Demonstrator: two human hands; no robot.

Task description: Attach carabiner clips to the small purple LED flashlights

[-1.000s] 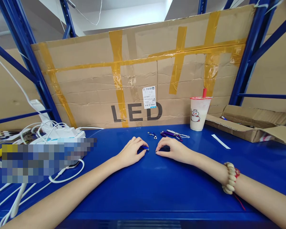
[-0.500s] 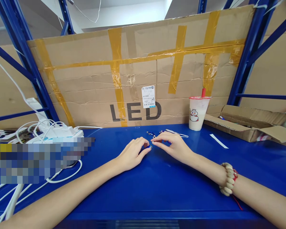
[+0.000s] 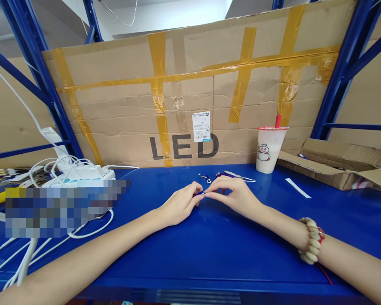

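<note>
Over the blue tabletop my two hands meet at the fingertips. My left hand pinches a small blue piece, too small and covered to name. My right hand is closed in a pinch at the piece's right end, thumb and forefinger touching it there. Just behind the fingers lies a small blue part with shiny metal ends. Beyond my right hand rests a slim silver and white stick-like item, partly hidden, with something dark blue beside it.
A lidded drink cup with a red straw stands at the back right, near an open cardboard box and a white strip. White power strips and tangled cables crowd the left. A taped cardboard sheet forms the back.
My right fingertips have moved in to touch the small blue piece; a gap separated them before. The left fingers have turned slightly around it. The whole view has shifted a little.
</note>
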